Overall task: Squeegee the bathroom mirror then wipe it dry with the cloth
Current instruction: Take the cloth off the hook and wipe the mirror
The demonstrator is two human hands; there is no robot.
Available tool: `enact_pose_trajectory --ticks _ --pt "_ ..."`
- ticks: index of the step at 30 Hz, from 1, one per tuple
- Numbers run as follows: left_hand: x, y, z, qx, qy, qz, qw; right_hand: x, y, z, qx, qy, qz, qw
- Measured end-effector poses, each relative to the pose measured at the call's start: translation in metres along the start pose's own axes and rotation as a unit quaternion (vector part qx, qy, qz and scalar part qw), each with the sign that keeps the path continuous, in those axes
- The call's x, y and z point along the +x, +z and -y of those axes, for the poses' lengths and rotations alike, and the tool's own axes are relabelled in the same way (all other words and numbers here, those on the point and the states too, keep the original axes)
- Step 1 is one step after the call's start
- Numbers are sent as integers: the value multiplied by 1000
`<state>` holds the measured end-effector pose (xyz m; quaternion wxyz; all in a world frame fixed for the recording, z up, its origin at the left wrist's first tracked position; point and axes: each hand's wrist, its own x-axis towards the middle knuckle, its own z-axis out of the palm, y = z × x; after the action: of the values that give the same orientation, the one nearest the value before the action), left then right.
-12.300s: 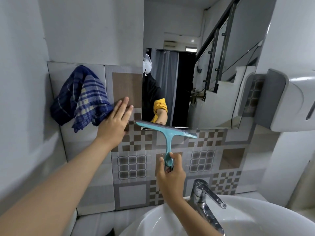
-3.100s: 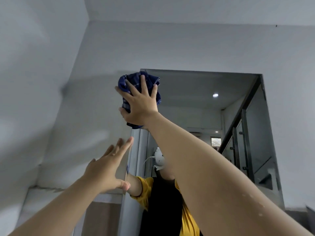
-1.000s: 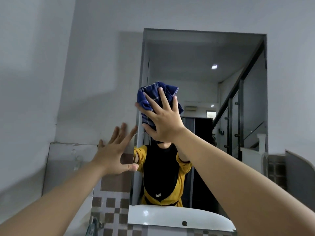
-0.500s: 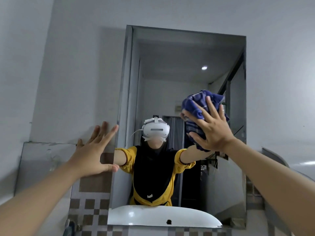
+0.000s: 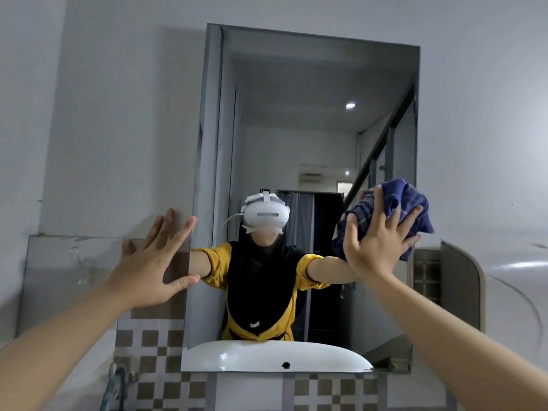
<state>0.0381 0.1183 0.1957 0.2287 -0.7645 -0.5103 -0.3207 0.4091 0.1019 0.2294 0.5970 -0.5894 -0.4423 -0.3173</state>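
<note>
The tall bathroom mirror (image 5: 296,120) fills the middle of the wall and reflects a person in yellow and black. My right hand (image 5: 376,241) presses a bunched dark blue checked cloth (image 5: 400,203) flat against the glass at the mirror's right edge, about mid-height. My left hand (image 5: 151,265) rests open, fingers spread, on the wall tile just left of the mirror's left edge. The squeegee is out of view.
A brown-and-white checked tile band (image 5: 154,351) runs below the mirror. A grey wall fixture (image 5: 456,286) stands right of the mirror. The white basin shows only as a reflection (image 5: 267,357). A dark hook-like object (image 5: 115,387) sits at lower left.
My right hand has carried the cloth across the glass from the top left to the right edge and slightly down. My left hand has stayed braced beside the mirror.
</note>
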Motion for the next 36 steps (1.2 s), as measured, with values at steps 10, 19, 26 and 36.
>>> enact_pose_trajectory --ticks 10,19,26,36 --pt "-41 49 -2 -33 14 -8 999 -55 31 103 36 -126 57 990" --pt "-46 53 4 -9 45 0 999 -68 53 178 32 -356 90 930" --pt "-55 63 7 -2 27 -14 1000 -74 57 170 -21 -493 118 862" --pt "-59 63 5 -14 15 -18 1000 -65 33 86 -104 -614 168 764"
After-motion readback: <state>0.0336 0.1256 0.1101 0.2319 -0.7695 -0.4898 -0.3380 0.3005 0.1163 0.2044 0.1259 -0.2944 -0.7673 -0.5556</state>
